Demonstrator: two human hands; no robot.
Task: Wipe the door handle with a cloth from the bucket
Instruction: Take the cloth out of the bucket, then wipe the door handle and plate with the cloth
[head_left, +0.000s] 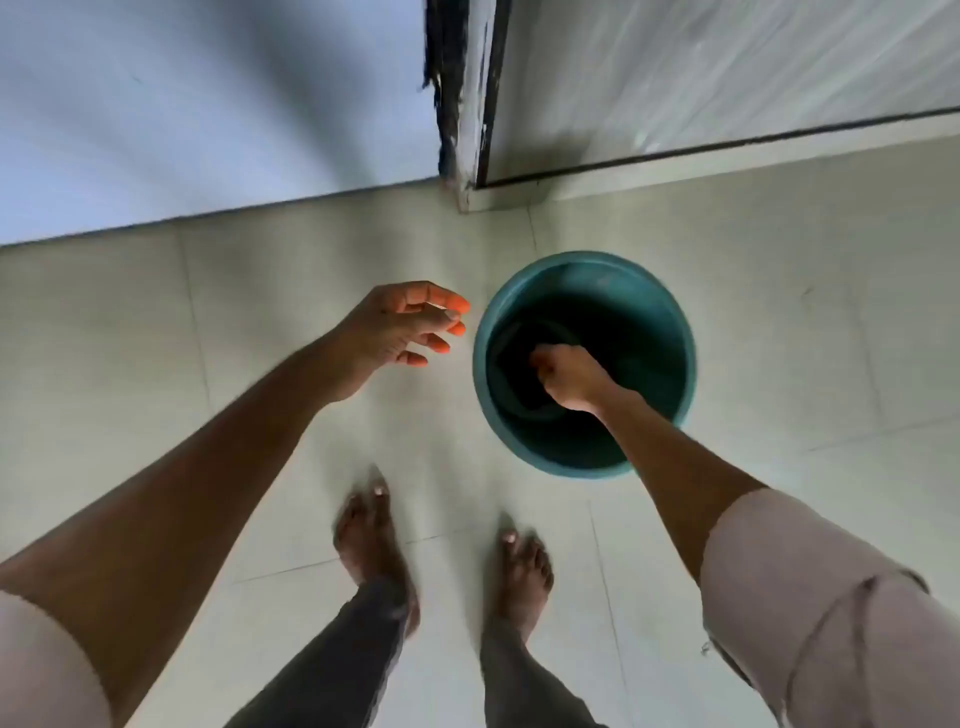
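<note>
Right hand (566, 376) fisted on dark cloth (519, 374) inside bucket (670, 312); left hand (405, 327) empty, loosely spread, beside rim.

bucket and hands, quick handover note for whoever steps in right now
Right hand: down inside the teal bucket, closed in a fist on a dark cloth.
Left hand: open, empty, held over the floor just left of the bucket.
Bucket stands on the tiled floor near the foot of the door frame; the door handle is out of view.
Done: cloth gripped.
Left: lift the cloth out, find the handle, wipe it.
</note>
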